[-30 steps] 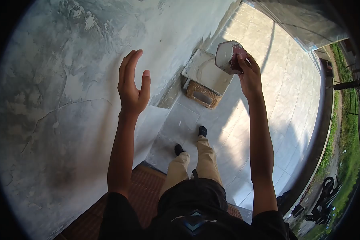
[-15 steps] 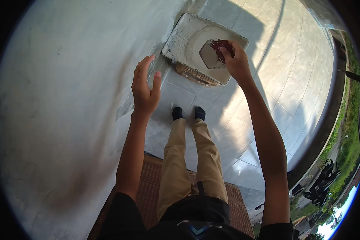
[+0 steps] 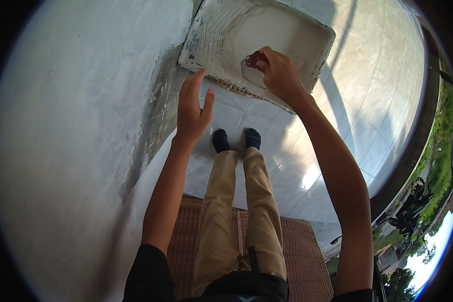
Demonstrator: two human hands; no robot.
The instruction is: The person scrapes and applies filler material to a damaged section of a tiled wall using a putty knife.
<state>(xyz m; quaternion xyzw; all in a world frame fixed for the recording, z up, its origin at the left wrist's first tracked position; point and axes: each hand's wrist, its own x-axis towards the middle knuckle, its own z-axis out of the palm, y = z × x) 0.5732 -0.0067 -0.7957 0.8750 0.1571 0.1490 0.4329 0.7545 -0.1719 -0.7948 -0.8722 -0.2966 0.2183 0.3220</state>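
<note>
My right hand [image 3: 285,76] is closed on the dark red handle of a flat putty scraper [image 3: 254,60]. Its pale blade, smeared with paste, lies over the near part of a paint tray [image 3: 326,38]. Off-white paste [image 3: 279,27] coats the tray's inside, with ridges showing at the left end. My left hand [image 3: 192,108] is held up near the tray's lower left corner, thumb apart from the fingers, with nothing in it.
A pale, patchily coated wall [image 3: 70,141] fills the left side. Under the tray is a brownish textured support [image 3: 231,87]. Grey tiles [image 3: 367,116] cover the floor around my feet. Behind my legs is a brown woven surface [image 3: 299,251]; a dark motorcycle [image 3: 411,209] stands outside at right.
The tray now appears larger and nearer in view. My right hand has moved the scraper slightly left, and its blade has turned. My left hand has shifted right, still open.
</note>
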